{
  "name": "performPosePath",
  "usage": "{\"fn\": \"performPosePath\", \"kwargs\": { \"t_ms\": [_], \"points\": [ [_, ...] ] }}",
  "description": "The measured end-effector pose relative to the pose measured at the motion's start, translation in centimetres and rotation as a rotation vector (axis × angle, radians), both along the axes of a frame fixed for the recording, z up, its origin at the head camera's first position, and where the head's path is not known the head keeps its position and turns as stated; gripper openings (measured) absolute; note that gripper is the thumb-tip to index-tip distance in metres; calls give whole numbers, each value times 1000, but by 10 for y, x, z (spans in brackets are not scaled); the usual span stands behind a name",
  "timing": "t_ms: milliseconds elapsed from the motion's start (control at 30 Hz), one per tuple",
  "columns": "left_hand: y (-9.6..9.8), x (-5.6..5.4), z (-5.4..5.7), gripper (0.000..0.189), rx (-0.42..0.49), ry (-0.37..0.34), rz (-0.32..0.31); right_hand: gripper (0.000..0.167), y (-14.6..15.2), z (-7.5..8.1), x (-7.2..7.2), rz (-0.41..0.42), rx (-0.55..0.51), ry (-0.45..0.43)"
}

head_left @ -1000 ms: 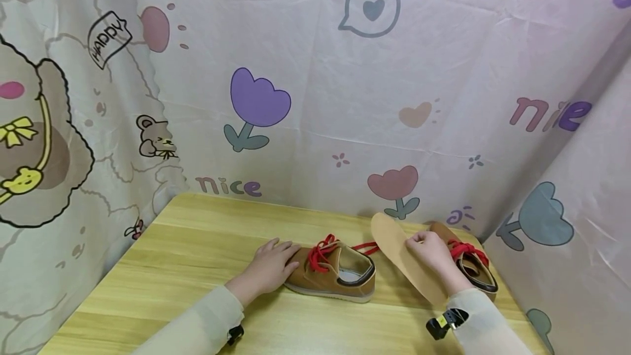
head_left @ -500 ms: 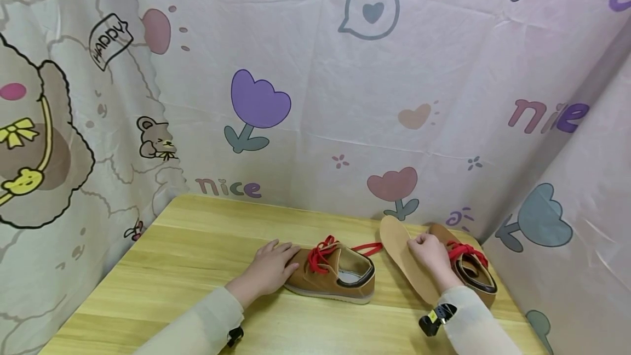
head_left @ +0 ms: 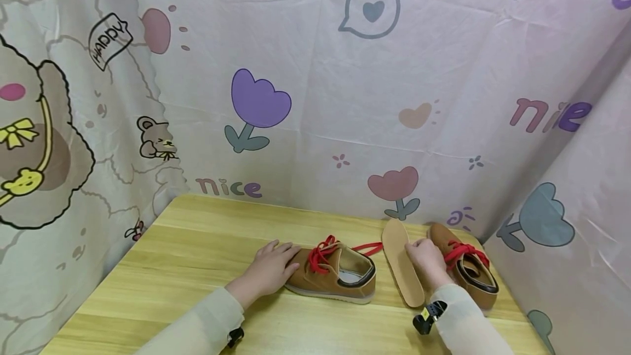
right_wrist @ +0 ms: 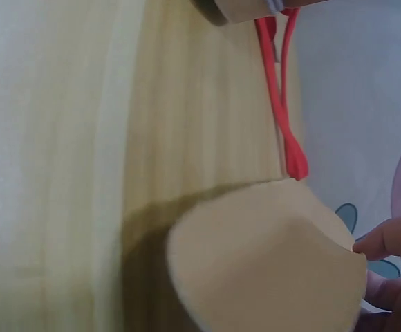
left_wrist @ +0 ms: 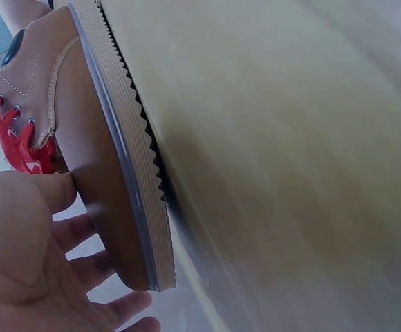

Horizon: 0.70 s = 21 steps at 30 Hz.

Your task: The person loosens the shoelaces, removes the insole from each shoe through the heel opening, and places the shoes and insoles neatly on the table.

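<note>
My left hand (head_left: 266, 268) rests on the toe of a brown lace-up shoe (head_left: 315, 284) with red laces. In the left wrist view its thumb touches the top of the toe (left_wrist: 97, 187), while the other fingers lie loosely beyond it. My right hand (head_left: 428, 259) pinches the side edge of a tan insole (head_left: 401, 267), thumb and fingers meeting there in the right wrist view. The insole (right_wrist: 269, 263) casts a shadow on the wood. A second brown shoe (head_left: 480, 289) with red laces stands just right of my right hand.
Both shoes are on a light wooden table (head_left: 197, 234). A red lace loop (head_left: 367, 247) lies behind the nearer shoe's heel, beside the insole. A printed curtain (head_left: 315, 97) hangs along the back and both sides of the table.
My right hand has turned the insole more lengthwise, and its front end has swung right while the near end has swung left. The left hand and the shoe under it have stayed put.
</note>
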State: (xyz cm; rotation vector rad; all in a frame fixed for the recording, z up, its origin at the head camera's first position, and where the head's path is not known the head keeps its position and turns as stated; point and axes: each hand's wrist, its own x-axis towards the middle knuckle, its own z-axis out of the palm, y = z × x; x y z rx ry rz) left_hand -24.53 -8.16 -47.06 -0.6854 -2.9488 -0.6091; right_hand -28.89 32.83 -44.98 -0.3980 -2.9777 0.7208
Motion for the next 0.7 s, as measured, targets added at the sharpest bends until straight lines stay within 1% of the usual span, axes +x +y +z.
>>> {"fn": "performPosePath", "kwargs": {
  "t_ms": [133,267,367,567,700],
  "points": [
    [0,1,1,48,1,1,-5,32,0,-4,-1,0,2,-19],
    [0,1,1,47,4,5,-7,28,1,-5,-1,-1,20,-22],
    [0,1,1,47,8,2,-5,24,2,-4,0,9,32,-33],
    [0,0,0,48,4,3,0,26,3,0,5,27,38,-73],
    [0,0,1,48,9,-2,-1,23,3,2,8,33,36,-77]
  ]
}}
